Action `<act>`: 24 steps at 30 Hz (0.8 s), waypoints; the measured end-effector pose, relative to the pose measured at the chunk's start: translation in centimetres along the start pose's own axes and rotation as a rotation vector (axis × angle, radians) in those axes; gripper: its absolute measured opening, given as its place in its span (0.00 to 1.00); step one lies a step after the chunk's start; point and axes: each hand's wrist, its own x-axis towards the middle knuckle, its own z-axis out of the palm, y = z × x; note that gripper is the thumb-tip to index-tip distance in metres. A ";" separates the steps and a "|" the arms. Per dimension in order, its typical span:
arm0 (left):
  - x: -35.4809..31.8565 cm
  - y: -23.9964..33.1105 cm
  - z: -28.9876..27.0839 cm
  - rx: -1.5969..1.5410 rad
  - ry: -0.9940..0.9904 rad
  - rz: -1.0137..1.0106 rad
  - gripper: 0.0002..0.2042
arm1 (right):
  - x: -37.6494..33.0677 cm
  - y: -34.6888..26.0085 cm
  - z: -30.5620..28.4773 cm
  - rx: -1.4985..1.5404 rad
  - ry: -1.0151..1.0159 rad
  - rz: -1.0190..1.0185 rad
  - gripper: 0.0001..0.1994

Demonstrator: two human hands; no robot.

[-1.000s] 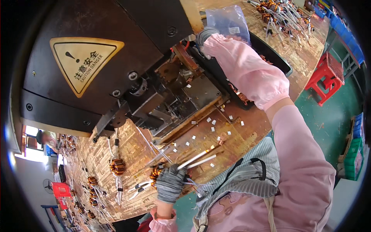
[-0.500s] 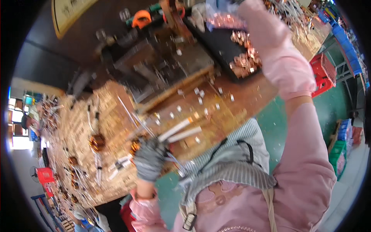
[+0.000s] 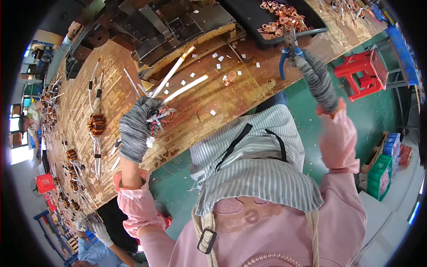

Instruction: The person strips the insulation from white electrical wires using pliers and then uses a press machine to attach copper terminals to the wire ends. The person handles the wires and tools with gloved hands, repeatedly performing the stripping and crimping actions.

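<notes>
My left hand [image 3: 137, 129], in a grey knitted glove, is closed round a wire bundle at the table's front edge. Two white-sleeved leads [image 3: 174, 73] stick out of it toward the press, and thin red and white wires [image 3: 162, 116] come out beside the fingers. What lies inside the fist is hidden. My right hand [image 3: 316, 80], gloved alike, grips blue-handled pliers [image 3: 289, 48] over the table's right edge, their jaws pointing away from me, near the tray. A copper lug [image 3: 229, 78] lies on the table between both hands.
A dark metal press [image 3: 173, 31] stands at the back. Behind the pliers, a black tray [image 3: 262, 42] holds copper lugs. White scraps [image 3: 218, 66] dot the table; wound coils [image 3: 95, 124] lie left. A red stool [image 3: 362, 73] is at right, a co-worker's gloved hand [image 3: 103, 233] at lower left.
My right arm has come back from beyond the tray, and pliers now show in that hand. A copper lug now shows on the table. My left hand keeps its hold on the wire bundle.
</notes>
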 end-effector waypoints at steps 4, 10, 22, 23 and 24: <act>0.5 -0.3 0.0 -0.143 -0.012 0.000 0.10 | 0.1 1.7 5.4 0.273 0.261 -0.067 0.15; 1.3 -2.3 -0.8 -0.491 -0.168 -0.109 0.12 | 1.9 2.4 8.1 -0.036 0.339 -0.262 0.23; 0.8 -3.9 -0.9 -0.824 -0.130 -0.109 0.15 | 3.4 -7.4 4.7 -1.083 0.111 -0.848 0.20; 0.5 -4.3 -0.6 -0.810 -0.103 -0.104 0.15 | 3.5 -7.6 4.9 -1.081 0.120 -0.855 0.21; 0.3 -4.6 -0.4 -0.795 -0.075 -0.100 0.15 | 3.5 -7.7 5.0 -1.085 0.123 -0.856 0.21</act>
